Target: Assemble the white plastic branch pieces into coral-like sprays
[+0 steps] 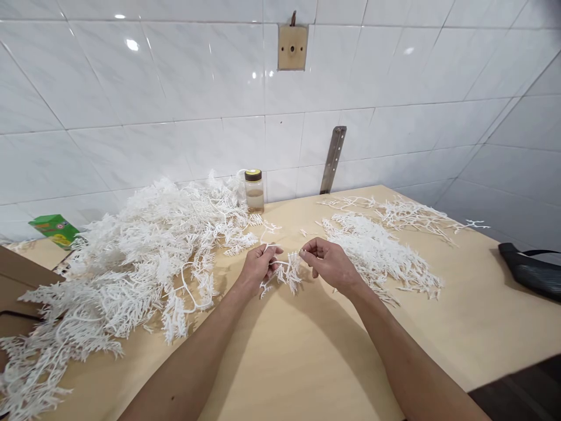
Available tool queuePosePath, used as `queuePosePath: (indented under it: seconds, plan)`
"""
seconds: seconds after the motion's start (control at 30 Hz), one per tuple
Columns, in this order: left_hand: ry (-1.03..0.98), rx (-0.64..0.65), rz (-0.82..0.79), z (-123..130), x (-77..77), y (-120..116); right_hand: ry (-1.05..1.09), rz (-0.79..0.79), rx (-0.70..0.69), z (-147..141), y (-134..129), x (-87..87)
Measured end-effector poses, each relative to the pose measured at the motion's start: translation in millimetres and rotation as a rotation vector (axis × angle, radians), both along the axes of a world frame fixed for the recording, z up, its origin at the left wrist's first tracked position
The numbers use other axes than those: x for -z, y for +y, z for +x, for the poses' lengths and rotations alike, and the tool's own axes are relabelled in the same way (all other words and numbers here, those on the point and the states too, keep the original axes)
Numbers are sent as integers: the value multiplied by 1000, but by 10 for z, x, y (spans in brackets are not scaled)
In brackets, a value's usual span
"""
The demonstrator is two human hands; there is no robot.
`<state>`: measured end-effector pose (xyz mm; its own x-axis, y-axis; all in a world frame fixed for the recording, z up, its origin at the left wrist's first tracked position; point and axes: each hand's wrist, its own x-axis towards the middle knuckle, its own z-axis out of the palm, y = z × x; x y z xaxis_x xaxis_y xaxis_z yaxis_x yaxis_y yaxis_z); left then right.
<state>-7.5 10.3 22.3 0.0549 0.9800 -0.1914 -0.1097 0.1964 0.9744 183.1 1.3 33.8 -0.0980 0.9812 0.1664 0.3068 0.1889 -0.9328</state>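
bare forearms (193,351) reach over the worktop (289,362). the left hand (259,268) has its grip closed on the stem of a white sprig (289,271), which sits between both hands; the right hand (331,263) pinches its frilly end. a big pile of white branches (144,257) spreads to the left, while a smaller white heap (381,251) and some bare stems (407,213) lie to the right.

- Bright, cool light covers the tiled wall (236,76).
- Glare spots sit left, right and just below the wall plate (293,48).
- Well below the plate, soft shadows fall on the tabletop (468,327) beside the forearms (394,345).
- Far right of the plate, the top corner dims.
- The wall's lines slant outward either side of the plate, wide-lens fashion.
- Below-left of the plate, the white heap (144,251) has fine tips merging.
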Motion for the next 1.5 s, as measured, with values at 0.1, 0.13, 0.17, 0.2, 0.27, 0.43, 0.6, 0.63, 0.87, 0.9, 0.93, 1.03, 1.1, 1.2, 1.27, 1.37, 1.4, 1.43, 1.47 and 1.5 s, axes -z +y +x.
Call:
queuePosePath:
  seconds: [0.1,0.13,0.17,0.2,0.27,0.43,0.6,0.63,0.87,0.9,0.93,1.03,1.1,1.2,1.27,1.37,1.4,1.43,1.47,1.5]
  plan:
    - [-14,79,8,-16,-39,-24,70,-46,14,-20,15,27]
    - [-28,122,17,-20,-54,-36,95,-56,19,-26,23,42]
    - [-43,166,26,-24,-69,-48,121,-65,24,-31,32,58]
    - [-51,205,34,-27,-84,-60,150,-73,27,-35,41,72]
    - [-42,253,48,-28,-106,-77,208,-89,25,-39,56,95]
    - [29,205,42,-14,-98,-81,303,-134,-24,-39,64,103]
    - [-20,163,37,-27,-52,-61,362,-180,-81,-40,59,91]
    - [-26,174,37,-33,-44,-57,363,-184,-77,-39,61,93]
    - [-39,221,68,-16,-17,-51,368,-184,-88,-57,62,106]
    - [-36,218,65,-6,-23,-58,367,-187,-94,-66,56,100]
    - [-31,217,61,3,-32,-65,364,-190,-97,-77,50,94]
    - [-11,217,51,20,-62,-82,356,-194,-104,-99,40,90]
    - [-29,208,40,20,-72,-81,349,-192,-114,-103,48,108]
    - [-86,184,15,15,-75,-66,347,-188,-112,-97,69,148]
    - [-109,168,-7,16,-77,-59,356,-188,-99,-96,76,159]
    - [-112,154,-20,16,-81,-62,391,-201,-91,-104,65,142]
    - [-104,161,-19,13,-80,-65,404,-210,-88,-109,59,132]
    - [-98,173,-17,7,-76,-69,415,-221,-84,-114,52,124]
    - [-100,193,-14,-1,-71,-71,420,-229,-77,-120,47,118]
    - [-111,216,-8,-10,-64,-73,420,-236,-71,-125,44,116]
